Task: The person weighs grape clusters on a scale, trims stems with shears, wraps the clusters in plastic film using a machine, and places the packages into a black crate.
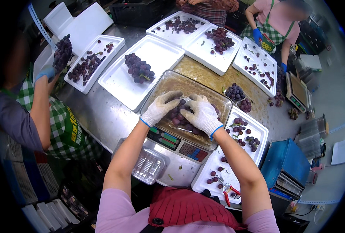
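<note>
Nearly at the middle of the desk point(102, 116), the dark grapes point(175, 117) lie in the pan point(176, 80) of a weighing scale point(180, 145). Some clear plastic point(182, 128) is around them; whether it is a box or a sheet, I cannot tell. The gloved left hand point(159, 110) bends over them from the left, the gloved right hand point(201, 116) from the right. On both, the fingers are curved and a little spread; whether they pinch a stem or only rest on the fruit, I cannot tell.

Together these grapes should have moderate weight, but each berry is probably light, smooth and soft, so a hard squeeze could split it. A bunch will likely bend loosely, and single berries may drop. It seems best to take it by the main stem, or to support it from below with a wide palm.

As for their look, the berries are round, reddish purple and packed closely. A little farther, a bunch point(234, 92) just beside the pan is darker, nearly blue-black. Farther still, a fuller bunch point(139, 69) on a white foam tray point(157, 46) shows purple berries and some green at its lower end.
</note>
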